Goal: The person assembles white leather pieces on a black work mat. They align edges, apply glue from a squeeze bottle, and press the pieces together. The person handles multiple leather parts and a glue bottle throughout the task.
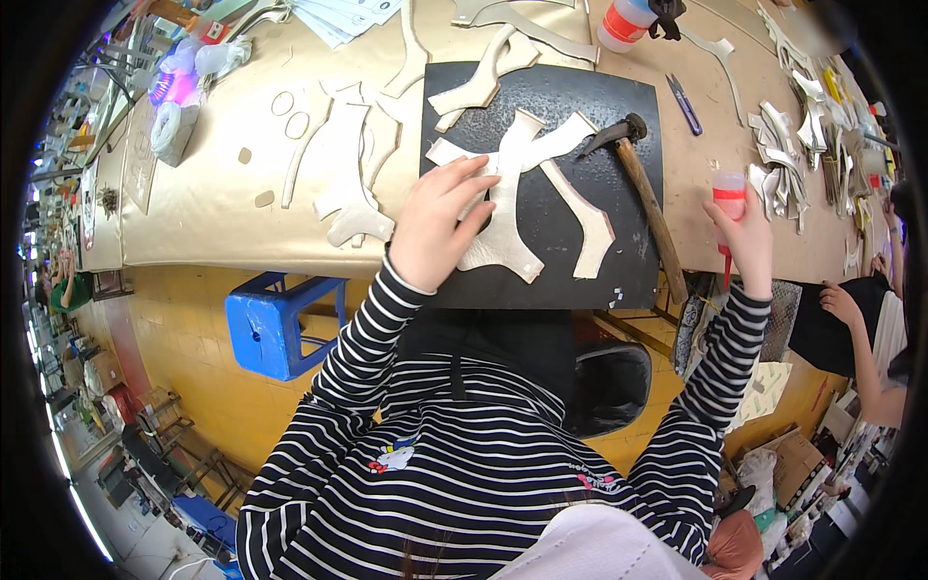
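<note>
My left hand lies with its fingers apart on a pale, branching cut piece, which looks like leather. That piece rests on a black board at the table's front edge, and its arms overlap other pale strips. My right hand is closed around a small clear bottle with a red band, held off the board's right side. A thin red tip points down below that hand. Between my hands, a hammer with a wooden handle lies along the board's right side.
More pale cut pieces lie left of the board, and a heap sits at the right. Blue-handled snips and another red-banded bottle are farther back. A blue stool stands below; another person's hand shows at right.
</note>
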`<state>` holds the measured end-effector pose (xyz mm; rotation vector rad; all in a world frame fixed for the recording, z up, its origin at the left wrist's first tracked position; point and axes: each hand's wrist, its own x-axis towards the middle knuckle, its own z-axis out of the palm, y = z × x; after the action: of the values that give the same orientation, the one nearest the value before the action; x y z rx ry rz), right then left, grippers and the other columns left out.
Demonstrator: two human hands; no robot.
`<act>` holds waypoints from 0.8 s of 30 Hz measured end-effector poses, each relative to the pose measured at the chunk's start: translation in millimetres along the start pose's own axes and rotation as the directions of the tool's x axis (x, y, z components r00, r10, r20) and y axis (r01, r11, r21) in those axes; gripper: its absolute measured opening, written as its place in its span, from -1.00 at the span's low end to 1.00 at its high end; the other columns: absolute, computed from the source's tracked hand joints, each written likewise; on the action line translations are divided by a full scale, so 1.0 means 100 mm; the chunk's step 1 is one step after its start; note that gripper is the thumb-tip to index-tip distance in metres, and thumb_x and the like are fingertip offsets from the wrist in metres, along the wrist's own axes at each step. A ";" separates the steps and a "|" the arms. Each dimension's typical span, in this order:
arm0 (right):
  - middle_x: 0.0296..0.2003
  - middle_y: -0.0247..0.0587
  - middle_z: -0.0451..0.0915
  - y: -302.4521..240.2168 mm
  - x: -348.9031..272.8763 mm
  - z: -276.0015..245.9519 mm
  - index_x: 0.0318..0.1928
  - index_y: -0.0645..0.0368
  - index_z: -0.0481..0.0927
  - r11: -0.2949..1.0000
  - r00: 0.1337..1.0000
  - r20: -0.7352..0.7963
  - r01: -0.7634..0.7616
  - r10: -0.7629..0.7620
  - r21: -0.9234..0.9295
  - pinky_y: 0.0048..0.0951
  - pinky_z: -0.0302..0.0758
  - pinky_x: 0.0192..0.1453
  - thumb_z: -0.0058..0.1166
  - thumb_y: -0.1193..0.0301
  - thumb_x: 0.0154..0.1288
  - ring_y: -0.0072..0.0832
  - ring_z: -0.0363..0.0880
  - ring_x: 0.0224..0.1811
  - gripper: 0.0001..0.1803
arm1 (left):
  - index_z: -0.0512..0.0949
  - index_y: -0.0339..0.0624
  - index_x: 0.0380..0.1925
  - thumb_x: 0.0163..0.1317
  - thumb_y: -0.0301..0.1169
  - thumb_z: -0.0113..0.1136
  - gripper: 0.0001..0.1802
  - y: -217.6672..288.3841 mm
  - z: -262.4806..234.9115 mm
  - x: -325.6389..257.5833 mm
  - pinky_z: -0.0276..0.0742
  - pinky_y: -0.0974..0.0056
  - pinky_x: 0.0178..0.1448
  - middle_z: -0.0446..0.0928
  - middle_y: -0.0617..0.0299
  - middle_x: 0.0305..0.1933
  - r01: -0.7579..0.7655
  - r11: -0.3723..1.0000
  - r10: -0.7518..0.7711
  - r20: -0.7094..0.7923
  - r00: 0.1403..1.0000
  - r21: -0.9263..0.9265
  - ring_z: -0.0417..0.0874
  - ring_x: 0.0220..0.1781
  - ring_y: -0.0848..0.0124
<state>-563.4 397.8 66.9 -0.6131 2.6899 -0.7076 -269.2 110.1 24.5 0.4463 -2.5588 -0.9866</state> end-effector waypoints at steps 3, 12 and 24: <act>-0.18 -0.05 0.61 0.06 0.22 0.21 0.23 0.20 0.47 0.906 0.978 -0.088 0.141 -0.191 -0.400 -0.28 0.53 -0.05 0.32 0.29 0.21 -0.13 0.61 -0.18 -0.40 | 0.47 -0.11 0.24 0.24 -0.40 0.25 -0.47 0.04 0.19 -0.01 0.24 0.00 0.45 0.33 0.06 0.43 0.001 0.992 -0.003 0.017 1.000 0.128 0.31 0.46 0.05; -0.06 -0.13 0.50 -0.93 -0.95 1.11 0.17 0.27 0.48 0.891 0.876 -0.163 0.444 -0.453 -0.090 -0.26 0.38 0.11 0.38 0.44 0.11 -0.26 0.44 -0.01 -0.40 | 0.32 -0.08 0.37 0.35 -0.26 0.10 -0.42 0.08 0.36 -0.11 0.20 0.00 0.49 0.19 0.12 0.53 0.006 0.927 -0.002 -0.011 1.000 0.375 0.28 0.50 0.18; -0.21 -0.16 0.50 -1.09 -1.02 1.22 -0.08 0.23 0.56 0.991 0.992 -0.040 0.124 -0.122 0.043 -0.32 0.44 0.05 0.38 0.51 0.05 -0.25 0.48 -0.13 -0.60 | 0.34 -0.09 0.35 0.38 -0.23 0.07 -0.45 0.06 0.39 -0.14 0.16 0.05 0.51 0.22 0.12 0.51 0.010 0.939 0.017 -0.076 0.997 0.345 0.27 0.50 0.22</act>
<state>-393.6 311.6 38.7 -0.7667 2.6802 -0.8178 -275.0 142.2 -1.8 0.5602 -2.6633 -0.5024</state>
